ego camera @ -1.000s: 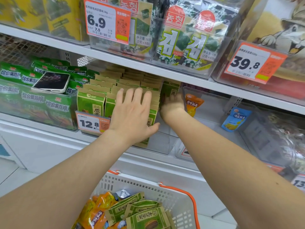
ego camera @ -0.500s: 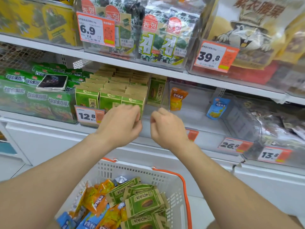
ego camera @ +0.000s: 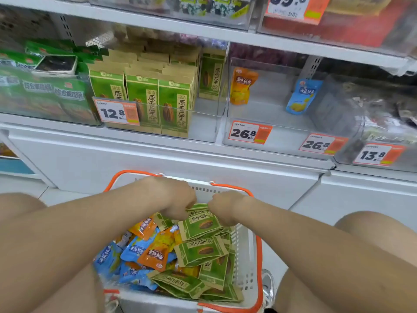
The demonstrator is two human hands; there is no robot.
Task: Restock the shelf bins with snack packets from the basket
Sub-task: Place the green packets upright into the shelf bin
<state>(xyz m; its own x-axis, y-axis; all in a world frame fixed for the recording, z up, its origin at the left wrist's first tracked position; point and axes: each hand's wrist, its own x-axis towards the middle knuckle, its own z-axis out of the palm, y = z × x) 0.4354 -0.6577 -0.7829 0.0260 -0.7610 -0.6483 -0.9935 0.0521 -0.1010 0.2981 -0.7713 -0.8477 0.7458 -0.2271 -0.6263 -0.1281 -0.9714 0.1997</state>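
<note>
Left hand (ego camera: 178, 199) and right hand (ego camera: 225, 207) are now dropped from shelf bin (ego camera: 203, 125) into basket (ego camera: 249, 256), with fingers (ego camera: 215, 210) apparently curled on green packets (ego camera: 200, 227), so the next refill is started.

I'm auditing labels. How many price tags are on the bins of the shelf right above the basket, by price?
12.8 tag: 1
26.8 tags: 2
13.8 tag: 1
Total: 4
</note>
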